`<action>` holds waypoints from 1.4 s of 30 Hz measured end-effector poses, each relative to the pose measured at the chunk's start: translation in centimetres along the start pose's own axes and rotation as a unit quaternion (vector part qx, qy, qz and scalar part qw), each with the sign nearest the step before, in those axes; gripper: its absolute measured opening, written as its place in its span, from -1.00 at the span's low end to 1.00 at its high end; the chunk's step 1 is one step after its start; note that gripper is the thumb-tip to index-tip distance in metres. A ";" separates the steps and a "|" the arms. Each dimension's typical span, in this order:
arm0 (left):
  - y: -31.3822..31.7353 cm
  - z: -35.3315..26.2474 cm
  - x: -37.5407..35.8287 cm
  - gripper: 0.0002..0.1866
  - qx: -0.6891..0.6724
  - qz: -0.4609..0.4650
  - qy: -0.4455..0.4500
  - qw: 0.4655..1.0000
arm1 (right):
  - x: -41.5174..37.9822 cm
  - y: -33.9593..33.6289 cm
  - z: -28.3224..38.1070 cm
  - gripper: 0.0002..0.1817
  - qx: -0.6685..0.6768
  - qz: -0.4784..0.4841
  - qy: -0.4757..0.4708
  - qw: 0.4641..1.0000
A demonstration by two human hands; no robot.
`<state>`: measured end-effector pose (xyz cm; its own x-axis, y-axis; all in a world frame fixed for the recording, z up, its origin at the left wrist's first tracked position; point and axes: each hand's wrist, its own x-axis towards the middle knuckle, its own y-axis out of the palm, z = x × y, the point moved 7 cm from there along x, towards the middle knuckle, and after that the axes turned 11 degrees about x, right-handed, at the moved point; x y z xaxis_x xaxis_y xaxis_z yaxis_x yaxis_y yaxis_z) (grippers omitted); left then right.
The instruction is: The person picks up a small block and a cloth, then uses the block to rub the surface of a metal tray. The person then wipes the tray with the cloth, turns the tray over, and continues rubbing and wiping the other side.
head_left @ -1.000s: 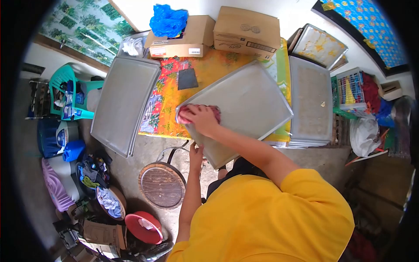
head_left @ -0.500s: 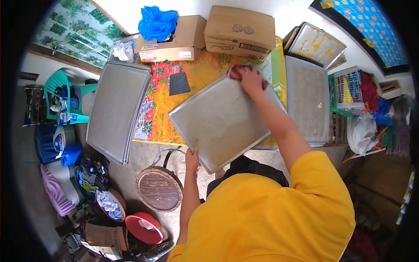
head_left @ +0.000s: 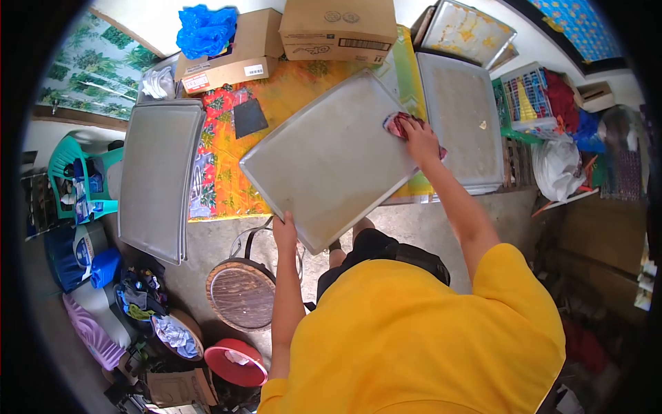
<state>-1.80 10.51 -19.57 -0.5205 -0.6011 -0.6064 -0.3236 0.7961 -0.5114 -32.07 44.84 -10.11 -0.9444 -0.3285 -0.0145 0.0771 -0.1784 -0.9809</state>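
A large metal baking tray lies at a slant, partly over the table and partly beyond its front edge. My left hand grips the tray's near left edge, thumb on top. With my right hand I press a crumpled red-and-white cloth onto the tray by its right edge. The fingers cover part of the cloth. Stacked trays stand at the left, and another tray stack lies at the right.
The table has a bright patterned cover. On it are a cardboard box, an open box with a blue plastic bag, and a dark flat square. A round wooden stool and red basin stand below.
My right hand and the cloth have moved from the tray's far corner down along its right edge. My left hand keeps its grip. The whole view has shifted a little.
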 end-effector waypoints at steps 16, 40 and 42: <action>0.9 -1.9 -1.3 -0.55 -0.177 0.187 -0.049 0.965 | -20.3 4.2 17.3 -0.49 0.119 0.047 -0.081 0.988; 5.1 -13.4 -15.1 -0.28 0.138 0.242 0.399 0.874 | -10.2 -0.1 18.5 -0.46 0.744 -0.088 0.154 0.644; 6.4 -12.1 -16.4 -0.19 0.462 0.212 0.461 0.728 | -7.5 -2.1 13.9 -0.39 0.684 -0.128 0.129 0.706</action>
<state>-4.85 26.31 -5.51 -0.8654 0.3253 -0.3812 0.4681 0.2533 -0.8466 -20.66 34.80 -5.24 -0.9965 0.0265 -0.0791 -0.0379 -0.9886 0.1460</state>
